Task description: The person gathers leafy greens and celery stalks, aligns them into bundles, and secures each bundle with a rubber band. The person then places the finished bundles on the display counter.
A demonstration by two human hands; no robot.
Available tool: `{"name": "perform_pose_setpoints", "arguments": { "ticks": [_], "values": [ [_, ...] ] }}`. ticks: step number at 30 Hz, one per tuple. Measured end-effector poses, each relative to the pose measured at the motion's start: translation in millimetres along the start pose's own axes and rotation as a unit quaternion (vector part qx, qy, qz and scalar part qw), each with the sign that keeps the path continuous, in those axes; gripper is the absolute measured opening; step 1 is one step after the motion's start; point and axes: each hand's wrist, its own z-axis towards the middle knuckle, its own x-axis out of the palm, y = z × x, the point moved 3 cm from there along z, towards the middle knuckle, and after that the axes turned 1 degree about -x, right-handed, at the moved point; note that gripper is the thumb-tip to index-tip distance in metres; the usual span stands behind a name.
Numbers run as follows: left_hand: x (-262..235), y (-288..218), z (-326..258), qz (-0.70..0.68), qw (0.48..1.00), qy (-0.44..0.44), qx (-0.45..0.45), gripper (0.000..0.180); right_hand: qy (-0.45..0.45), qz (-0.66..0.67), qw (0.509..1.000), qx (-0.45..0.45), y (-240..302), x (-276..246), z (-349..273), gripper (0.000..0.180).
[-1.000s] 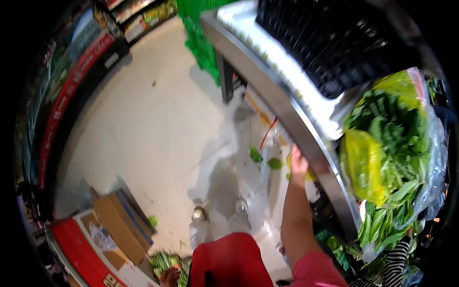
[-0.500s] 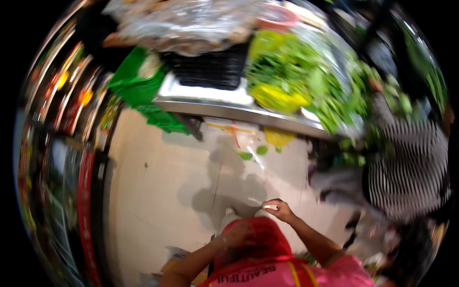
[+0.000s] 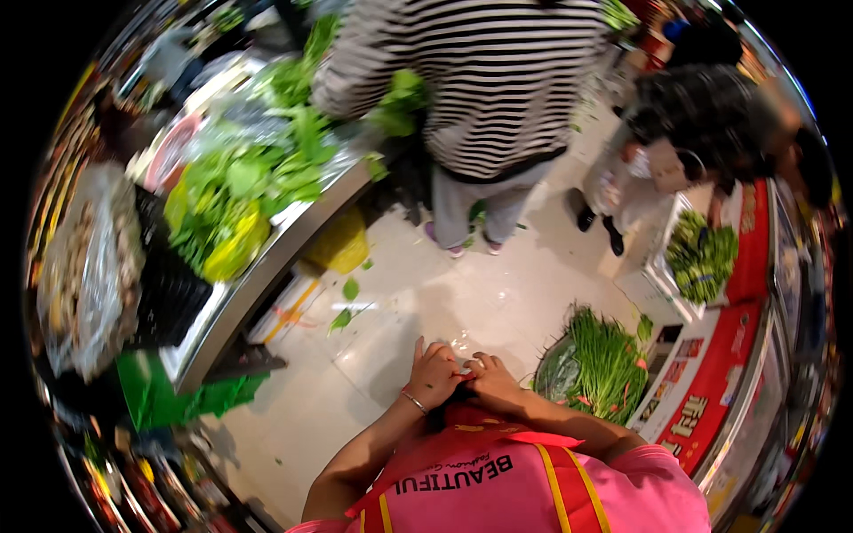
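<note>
Both hands, the left hand (image 3: 434, 373) and the right hand (image 3: 491, 380), meet at the chest with fingers curled, pinching something small I cannot tell, close to the bundle of green chives (image 3: 602, 364).

A metal worktop (image 3: 267, 266) ran along the left, heaped with leafy greens (image 3: 253, 173) and a yellow bag (image 3: 233, 253). A black crate (image 3: 164, 298) sat beside a clear bag of pale produce (image 3: 84, 266). A person in a striped top (image 3: 498, 80) stood at the worktop. A bundle of green chives (image 3: 604, 364) lay on the floor near a box of greens (image 3: 702, 258). Loose leaves (image 3: 348, 302) dotted the pale floor (image 3: 426, 302).
</note>
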Motion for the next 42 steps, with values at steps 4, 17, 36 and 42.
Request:
{"name": "perform_pose_setpoints", "arguments": {
  "ticks": [4, 17, 36, 42],
  "values": [
    [24, -47, 66, 0.008, 0.997, 0.051, 0.049, 0.004, -0.077, 0.037, 0.994, 0.062, -60, 11, -39, 0.024],
    [84, -140, 246, 0.035, 0.944, 0.255, 0.206, 0.009, -0.18, 0.415, 0.889, 0.067, -188, -106, -157, 0.011],
    [28, -331, 611, -0.537, 0.757, 0.346, 0.14, 0.02, -0.621, 0.632, 0.461, -0.051, -444, -364, -179, 0.019],
    [62, -381, 714, -0.509, 0.765, 0.377, 0.113, 0.021, -0.611, 0.615, 0.497, 0.044, -560, -408, -205, 0.029]
  ]
}}
